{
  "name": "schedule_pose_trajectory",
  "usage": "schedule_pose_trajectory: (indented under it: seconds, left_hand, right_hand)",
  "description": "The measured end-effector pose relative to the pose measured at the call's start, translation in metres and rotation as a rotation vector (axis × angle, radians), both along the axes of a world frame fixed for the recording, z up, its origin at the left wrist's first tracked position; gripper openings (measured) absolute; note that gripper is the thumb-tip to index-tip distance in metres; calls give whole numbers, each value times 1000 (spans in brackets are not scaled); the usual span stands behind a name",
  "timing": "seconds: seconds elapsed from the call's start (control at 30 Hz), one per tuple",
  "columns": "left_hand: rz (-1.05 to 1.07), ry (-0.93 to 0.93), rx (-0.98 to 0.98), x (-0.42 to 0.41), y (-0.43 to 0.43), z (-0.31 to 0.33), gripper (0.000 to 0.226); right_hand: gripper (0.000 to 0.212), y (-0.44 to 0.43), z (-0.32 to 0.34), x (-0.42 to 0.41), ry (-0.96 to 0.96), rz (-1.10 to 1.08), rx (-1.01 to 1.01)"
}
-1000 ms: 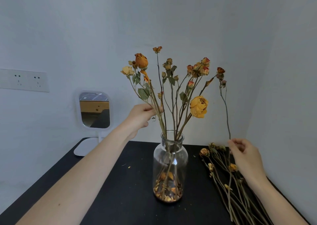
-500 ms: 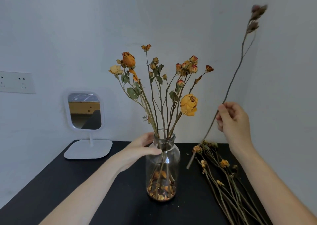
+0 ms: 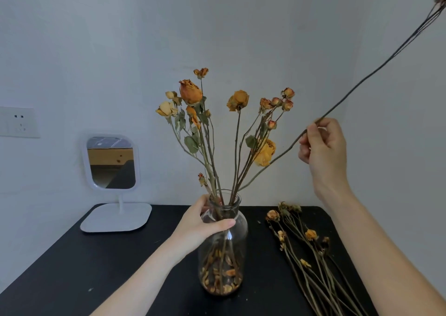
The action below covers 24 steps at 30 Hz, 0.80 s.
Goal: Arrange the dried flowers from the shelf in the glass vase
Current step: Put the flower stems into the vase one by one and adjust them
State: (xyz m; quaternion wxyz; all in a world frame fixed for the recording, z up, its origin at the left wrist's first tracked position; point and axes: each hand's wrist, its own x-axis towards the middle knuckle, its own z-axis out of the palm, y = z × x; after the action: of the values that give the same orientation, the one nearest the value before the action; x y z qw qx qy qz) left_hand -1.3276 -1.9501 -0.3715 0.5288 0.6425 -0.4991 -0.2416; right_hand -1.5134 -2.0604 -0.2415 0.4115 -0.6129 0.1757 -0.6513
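Right hand (image 3: 322,144) now feeding stem (image 3: 376,70) into vase (image 3: 223,243), left hand (image 3: 201,224) gripping neck

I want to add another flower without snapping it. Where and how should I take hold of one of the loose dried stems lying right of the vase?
Probably pinch a loose stem on its bare middle, coming from above with thumb and fingertip, as the right hand does now. The stems lie flat and fanned on the black table; their brittle heads point toward the wall, so avoid those.

Left hand (image 3: 202,224) and right hand (image 3: 324,144): both bare, ungloved. Forearms uncovered to frame edge; no sleeves, rings, watch or markings visible.
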Motion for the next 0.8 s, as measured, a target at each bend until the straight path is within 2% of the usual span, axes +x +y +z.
schedule_pose_trajectory:
  seconds: [0.1,0.27,0.47,0.7,0.8]
  left_hand:
    - [8,4,-12,-2,1,0,62]
    - [15,8,-30,-4,2,-1,58]
    - [19,20,-25,-4,1,-2,62]
    - [15,24,-34,-6,3,-1,57]
    - [17,33,-33,-6,3,-1,59]
  right_hand:
    - [25,3,-3,6,30,33,-2]
    - [22,7,-11,16,185,84,-38]
    - [17,8,-28,25,499,75,-137]
    - [6,3,-43,29,798,170,-109]
    - [3,4,-38,27,747,184,-76]
